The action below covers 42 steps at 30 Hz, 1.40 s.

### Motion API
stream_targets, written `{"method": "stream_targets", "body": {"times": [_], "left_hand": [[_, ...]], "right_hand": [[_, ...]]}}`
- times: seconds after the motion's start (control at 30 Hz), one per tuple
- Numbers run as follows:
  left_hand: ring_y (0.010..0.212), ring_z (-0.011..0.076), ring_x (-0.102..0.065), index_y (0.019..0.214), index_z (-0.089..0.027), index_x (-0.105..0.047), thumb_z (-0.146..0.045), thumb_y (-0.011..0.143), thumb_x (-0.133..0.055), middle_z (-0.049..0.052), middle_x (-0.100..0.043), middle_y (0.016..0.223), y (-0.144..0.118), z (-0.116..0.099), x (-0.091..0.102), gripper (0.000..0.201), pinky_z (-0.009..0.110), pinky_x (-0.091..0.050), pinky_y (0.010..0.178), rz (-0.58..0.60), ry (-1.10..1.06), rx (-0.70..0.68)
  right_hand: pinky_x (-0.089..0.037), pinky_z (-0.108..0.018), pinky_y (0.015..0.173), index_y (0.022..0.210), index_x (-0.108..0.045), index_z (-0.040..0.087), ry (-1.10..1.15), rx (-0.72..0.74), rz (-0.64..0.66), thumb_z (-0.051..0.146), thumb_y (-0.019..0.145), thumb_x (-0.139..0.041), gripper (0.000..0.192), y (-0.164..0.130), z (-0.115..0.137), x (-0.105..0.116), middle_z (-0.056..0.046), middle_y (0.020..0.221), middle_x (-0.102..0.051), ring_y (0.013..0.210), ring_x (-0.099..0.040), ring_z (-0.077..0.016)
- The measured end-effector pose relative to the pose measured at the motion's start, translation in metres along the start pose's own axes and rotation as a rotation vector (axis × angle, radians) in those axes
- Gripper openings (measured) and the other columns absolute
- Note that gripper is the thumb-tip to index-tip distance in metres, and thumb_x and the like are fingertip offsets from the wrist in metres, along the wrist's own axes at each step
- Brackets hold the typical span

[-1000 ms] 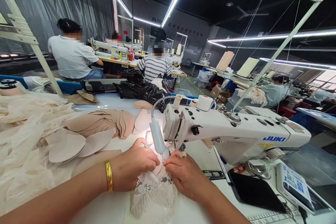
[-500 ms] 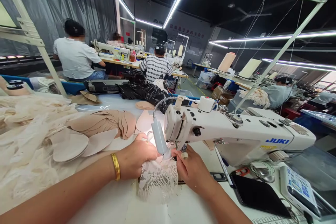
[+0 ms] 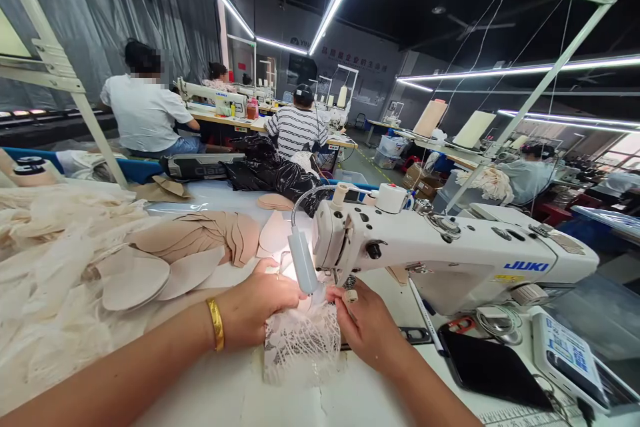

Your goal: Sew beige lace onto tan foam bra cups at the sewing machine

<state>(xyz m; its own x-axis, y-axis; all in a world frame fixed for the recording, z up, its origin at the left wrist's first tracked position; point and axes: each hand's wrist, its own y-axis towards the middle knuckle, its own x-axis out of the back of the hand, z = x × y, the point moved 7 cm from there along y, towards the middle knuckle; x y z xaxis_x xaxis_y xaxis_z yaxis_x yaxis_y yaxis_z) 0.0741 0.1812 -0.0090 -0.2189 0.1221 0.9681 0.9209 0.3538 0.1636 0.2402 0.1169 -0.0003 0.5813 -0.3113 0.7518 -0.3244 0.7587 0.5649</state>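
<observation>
Both hands, left hand (image 3: 260, 307) and right hand (image 3: 367, 327), grasp a white lace piece (image 3: 303, 343) under the white sewing machine (image 3: 450, 257); most of the lace lies unfed toward the table's near edge.

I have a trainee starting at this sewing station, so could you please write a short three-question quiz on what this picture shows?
1. True or false: both hands touch the lace piece.
2. Which wrist wears the gold bangle: A left, B right?
3. What lies right of the right hand on the table?

Key: 1 true. 2 A; it sits behind the left hand. 3 A black phone, below the sewing machine.
</observation>
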Motion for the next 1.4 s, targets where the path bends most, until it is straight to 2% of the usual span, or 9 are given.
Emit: {"method": "stream_targets", "body": {"times": [0.2,0.3,0.4,0.53,0.67,0.83,1.07,1.27,1.4], "left_hand": [[0.096,0.0342,-0.062,0.112,-0.025,-0.071,-0.031,0.085,-0.061,0.01,-0.069,0.099,-0.006,-0.006,0.001,0.029,0.059,-0.033,0.101,-0.012,0.121,0.223],[0.094,0.0353,-0.06,0.111,-0.019,-0.07,-0.041,0.086,-0.062,0.013,-0.066,0.098,-0.007,-0.016,-0.002,0.034,0.061,-0.036,0.099,0.053,0.162,0.301],[0.095,0.0335,-0.058,0.116,-0.02,-0.068,-0.044,0.082,-0.072,0.01,-0.064,0.101,-0.01,-0.022,0.001,0.042,0.059,-0.037,0.1,0.083,0.109,0.31],[0.098,0.0315,-0.057,0.118,-0.025,-0.067,-0.039,0.078,-0.079,0.008,-0.063,0.108,-0.014,-0.024,0.006,0.045,0.058,-0.037,0.102,0.113,0.026,0.315],[0.111,0.0342,-0.056,0.128,-0.02,-0.063,-0.035,0.078,-0.078,0.011,-0.063,0.118,-0.013,-0.026,0.007,0.055,0.056,-0.033,0.108,0.123,-0.029,0.272],[0.109,0.0321,-0.058,0.122,-0.028,-0.064,-0.031,0.067,-0.086,0.005,-0.062,0.119,-0.015,-0.021,0.005,0.059,0.056,-0.031,0.107,0.214,-0.175,0.255],[0.101,0.0268,-0.063,0.092,-0.022,-0.059,0.005,0.068,-0.061,0.002,-0.069,0.118,-0.006,-0.02,0.0,0.036,0.045,-0.03,0.093,0.143,-0.05,0.094],[0.091,0.0255,-0.068,0.085,-0.022,-0.06,0.011,0.061,-0.058,-0.004,-0.073,0.095,0.002,-0.013,-0.003,0.041,0.043,-0.025,0.089,0.056,0.013,0.034],[0.093,0.027,-0.07,0.093,-0.027,-0.065,0.008,0.067,-0.061,-0.004,-0.074,0.094,0.002,-0.005,-0.007,0.044,0.044,-0.026,0.094,-0.031,0.056,-0.017]], "right_hand": [[-0.05,-0.038,0.09,0.129,-0.054,0.023,0.022,0.173,0.167,0.041,0.101,-0.066,0.035,-0.003,0.027,-0.015,-0.008,0.117,-0.072,0.105,-0.065,-0.0256],[-0.047,-0.033,0.083,0.108,-0.061,0.024,-0.104,0.117,0.245,0.025,0.104,-0.059,0.004,-0.005,0.02,-0.029,-0.003,0.095,-0.071,0.091,-0.063,-0.0219],[-0.045,-0.033,0.076,0.088,-0.06,0.023,-0.223,0.072,0.262,0.007,0.101,-0.047,0.025,-0.007,0.008,-0.034,-0.001,0.081,-0.066,0.077,-0.057,-0.0207],[-0.049,-0.036,0.079,0.11,-0.065,0.021,-0.162,-0.033,0.237,0.017,0.102,-0.054,0.014,-0.007,0.001,-0.028,-0.008,0.107,-0.072,0.089,-0.061,-0.0246],[-0.052,-0.039,0.088,0.134,-0.058,0.022,-0.02,-0.139,0.325,0.017,0.098,-0.063,0.037,-0.007,0.0,-0.033,-0.008,0.117,-0.072,0.101,-0.063,-0.0264],[-0.05,-0.036,0.087,0.101,-0.072,0.023,0.032,-0.126,0.311,0.011,0.099,-0.06,0.017,-0.004,-0.011,-0.017,-0.006,0.105,-0.071,0.1,-0.062,-0.0251],[-0.051,-0.032,0.083,0.085,-0.075,0.023,0.063,-0.156,0.447,-0.006,0.083,-0.059,0.033,-0.004,-0.023,0.002,-0.004,0.099,-0.071,0.098,-0.063,-0.0229],[-0.054,-0.036,0.095,0.109,-0.077,0.027,0.287,-0.097,0.231,0.011,0.098,-0.055,0.029,0.003,-0.01,-0.005,-0.003,0.118,-0.077,0.112,-0.066,-0.0223],[-0.054,-0.044,0.095,0.114,-0.077,0.029,0.006,-0.042,0.2,0.018,0.1,-0.062,0.024,-0.001,-0.009,-0.021,-0.002,0.119,-0.079,0.105,-0.066,-0.0264]]}}
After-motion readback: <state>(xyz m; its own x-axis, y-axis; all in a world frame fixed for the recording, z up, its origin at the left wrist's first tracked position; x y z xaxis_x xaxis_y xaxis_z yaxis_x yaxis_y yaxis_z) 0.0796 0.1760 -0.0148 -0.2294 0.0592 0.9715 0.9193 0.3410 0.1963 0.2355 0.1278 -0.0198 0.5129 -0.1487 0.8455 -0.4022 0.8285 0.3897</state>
